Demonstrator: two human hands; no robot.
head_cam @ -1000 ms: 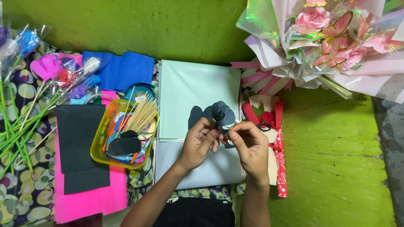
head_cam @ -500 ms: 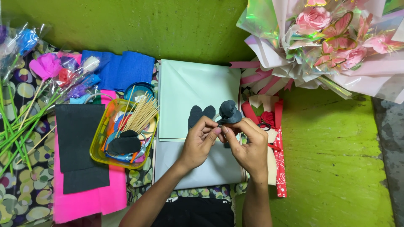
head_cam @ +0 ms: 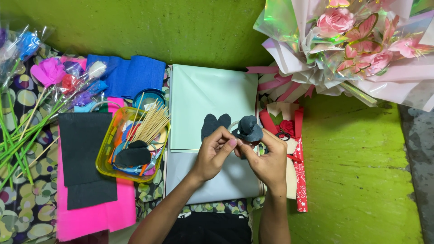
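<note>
Dark paper flower [head_cam: 249, 128] between both pinching hands

1. Bright, even light covers the scene; colours look saturated.
2. Shadows are soft and short, pooling just below the fingers [head_cam: 224, 143] and under the wrists.
3. Glare streaks the iridescent wrap [head_cam: 289, 31], up and right of the fingers.
4. The fingers are slightly soft; things far left of them bend mildly near the edge.
</note>
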